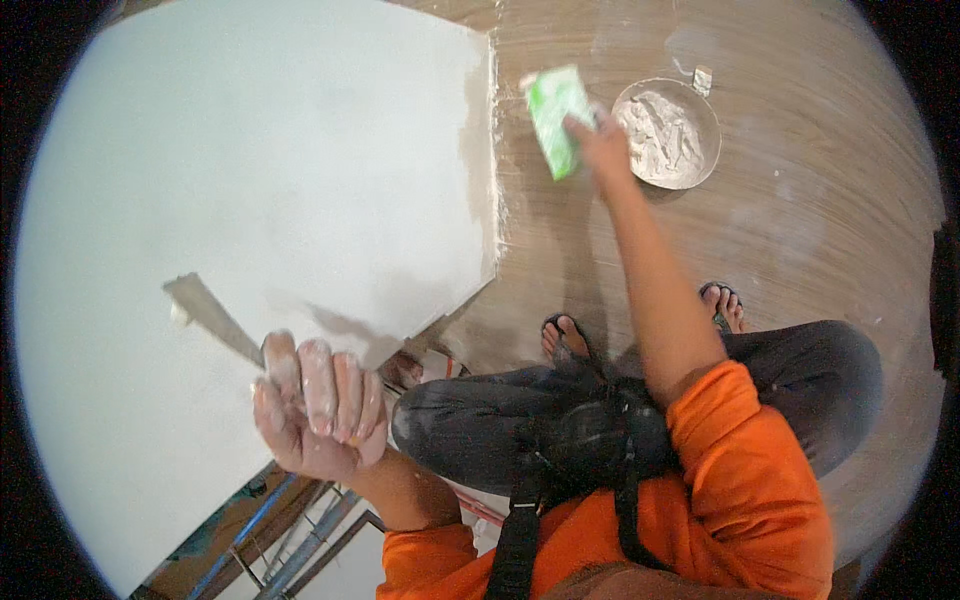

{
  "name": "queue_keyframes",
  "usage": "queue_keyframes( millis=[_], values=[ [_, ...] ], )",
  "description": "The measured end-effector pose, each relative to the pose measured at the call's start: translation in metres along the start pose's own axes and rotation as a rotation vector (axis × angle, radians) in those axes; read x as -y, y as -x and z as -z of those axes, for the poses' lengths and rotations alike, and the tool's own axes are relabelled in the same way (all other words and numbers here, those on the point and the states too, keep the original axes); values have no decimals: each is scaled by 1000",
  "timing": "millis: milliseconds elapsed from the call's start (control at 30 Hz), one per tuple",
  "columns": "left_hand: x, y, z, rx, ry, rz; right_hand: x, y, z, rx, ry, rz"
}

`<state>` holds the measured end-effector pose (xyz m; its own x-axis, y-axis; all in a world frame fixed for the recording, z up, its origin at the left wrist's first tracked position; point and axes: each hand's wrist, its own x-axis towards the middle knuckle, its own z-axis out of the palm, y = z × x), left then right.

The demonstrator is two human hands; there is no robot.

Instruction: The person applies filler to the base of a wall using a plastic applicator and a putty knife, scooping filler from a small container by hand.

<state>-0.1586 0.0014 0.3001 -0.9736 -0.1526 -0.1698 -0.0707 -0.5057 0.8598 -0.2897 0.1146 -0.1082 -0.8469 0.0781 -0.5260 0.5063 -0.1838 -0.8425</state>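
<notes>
Left hand: the left hand (pixel 318 405), smeared with pale filler, was clenched round the handle of a putty knife (pixel 212 317), blade lying on the white board (pixel 250 170) at near left.
Right hand: the right hand (pixel 604 148) reached far and gripped a green-and-white sanding block (pixel 556 118) at the board's right edge.
Handling: the knife looked light, its thin blade springy, its handle likely slippery with filler; best held at the handle. The block seemed light and stiff.
Bowl: a round bowl of filler (pixel 667 134) sat on the wooden floor (pixel 820 220), far right.
Labels: none legible.
</notes>
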Motion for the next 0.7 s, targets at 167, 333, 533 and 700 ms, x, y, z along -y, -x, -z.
queue_keyframes(
  millis=[167,333,533,700],
  values=[
    [16,-18,21,101,-80,18,-14,48,-31,242,180,98],
    [40,26,66,-69,-276,-26,-17,22,-59,35,337,249],
    [38,40,83,-79,-253,41,-33,7,-76,-92,409,300],
    [34,39,87,-171,-230,53,-46,18,-81,-42,524,259]
  ],
)
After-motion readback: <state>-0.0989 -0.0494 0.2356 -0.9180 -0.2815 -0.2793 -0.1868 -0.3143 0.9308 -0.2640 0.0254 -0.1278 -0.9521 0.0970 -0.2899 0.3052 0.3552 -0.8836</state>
